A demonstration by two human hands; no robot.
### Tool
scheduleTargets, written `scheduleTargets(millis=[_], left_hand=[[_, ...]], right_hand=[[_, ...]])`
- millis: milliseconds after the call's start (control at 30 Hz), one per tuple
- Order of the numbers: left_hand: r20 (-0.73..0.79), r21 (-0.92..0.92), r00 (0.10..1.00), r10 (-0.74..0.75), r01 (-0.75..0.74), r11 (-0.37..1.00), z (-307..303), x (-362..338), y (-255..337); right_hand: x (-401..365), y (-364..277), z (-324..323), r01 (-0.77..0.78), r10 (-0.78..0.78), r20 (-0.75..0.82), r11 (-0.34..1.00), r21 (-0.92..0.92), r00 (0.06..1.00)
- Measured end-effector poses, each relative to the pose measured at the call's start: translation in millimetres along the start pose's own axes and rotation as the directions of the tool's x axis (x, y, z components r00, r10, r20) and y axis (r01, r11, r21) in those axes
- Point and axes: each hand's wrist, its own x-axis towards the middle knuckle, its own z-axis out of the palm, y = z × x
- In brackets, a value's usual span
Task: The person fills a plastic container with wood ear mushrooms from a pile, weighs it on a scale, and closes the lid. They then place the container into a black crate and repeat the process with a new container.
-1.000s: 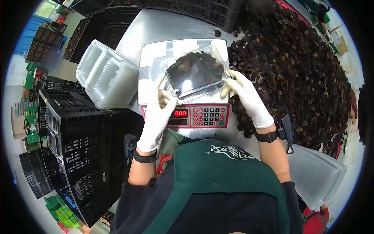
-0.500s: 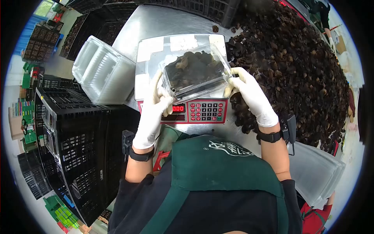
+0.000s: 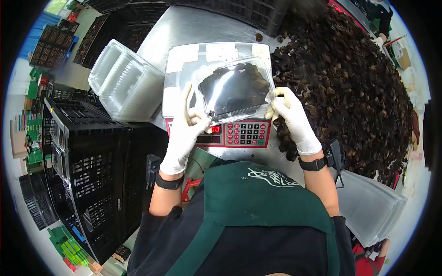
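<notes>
A clear plastic box (image 3: 235,89) with dark fungus pieces inside is held over the plate of a red-and-white scale (image 3: 184,60). Its lid lies over the fungus and reflects the light. My left hand (image 3: 186,131), in a white glove, pinches the box's near left corner, with the index finger raised. At the near right corner my right hand (image 3: 294,119), gloved too, has its fingers closed on the rim. The scale's keypad (image 3: 246,133) and red digits show below the box, partly behind my left fingers.
Stacked clear boxes (image 3: 126,83) stand left of the scale. A large heap of dark fungus (image 3: 345,92) covers the right side. Black crates (image 3: 96,175) are at the left, more clear lids (image 3: 368,202) at the lower right. A co-worker's hand (image 3: 380,41) shows at top right.
The lid now lies flatter over the fungus, with a strong glare on it. My left index finger points up more, and my right hand has shifted slightly left. The whole view has moved a little.
</notes>
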Motion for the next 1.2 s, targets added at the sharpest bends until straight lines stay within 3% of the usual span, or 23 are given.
scheduleTargets(millis=[133, 300, 400, 500, 600, 833, 900, 967, 1000, 1033, 1133, 1200], left_hand=[[-0.064, -0.07, 0.998, -0.002, -0.003, 0.998, 3, -9, -3], [-0.139, -0.133, 0.985, 0.107, -0.126, 0.983, 2, -24, -11], [-0.193, -0.131, 0.973, 0.127, -0.154, 0.979, 1, -30, -14], [-0.12, 0.041, 0.99, 0.078, -0.074, 0.996, -10, -36, -16], [-0.141, 0.089, 0.982, 0.123, -0.111, 0.99, -10, -44, -14], [-0.232, -0.04, 0.951, 0.204, -0.219, 0.975, -8, -53, -21], [-0.302, 0.047, 0.925, 0.231, -0.227, 0.973, -7, -57, -19], [-0.29, 0.144, 0.912, 0.292, -0.26, 0.955, -12, -64, -15], [-0.272, 0.213, 0.928, 0.256, -0.201, 0.956, -16, -68, -15], [-0.291, 0.089, 0.929, 0.228, -0.211, 0.973, -14, -73, -10], [-0.248, -0.011, 0.937, 0.245, -0.255, 0.967, -20, -83, -3], [-0.22, 0.059, 0.934, 0.281, -0.275, 0.96, -32, -95, 7]], right_hand=[[-12, -10, 10, 0.014, -0.014, -0.008, 1.0, -0.018, 1.0], [-27, -19, 18, 0.011, -0.01, 0.022, 0.998, -0.06, 1.0], [-32, -20, 24, 0.031, -0.03, 0.012, 0.997, -0.074, 0.999], [-36, -22, 29, 0.047, -0.047, -0.002, 0.996, -0.077, 0.999], [-39, -20, 27, 0.064, -0.063, 0.016, 0.992, -0.108, 0.998], [-49, -19, 37, 0.111, -0.111, 0.008, 0.977, -0.181, 0.994], [-51, -13, 37, 0.188, -0.186, 0.036, 0.932, -0.31, 0.982], [-54, -19, 43, 0.222, -0.229, 0.016, 0.923, -0.315, 0.973], [-54, -21, 43, 0.243, -0.248, 0.031, 0.905, -0.35, 0.968], [-53, -18, 40, 0.247, -0.249, 0.032, 0.92, -0.304, 0.968], [-48, -19, 48, 0.43, -0.432, 0.059, 0.856, -0.287, 0.9], [-50, -40, 55, 0.363, -0.357, 0.072, 0.893, -0.267, 0.931]])
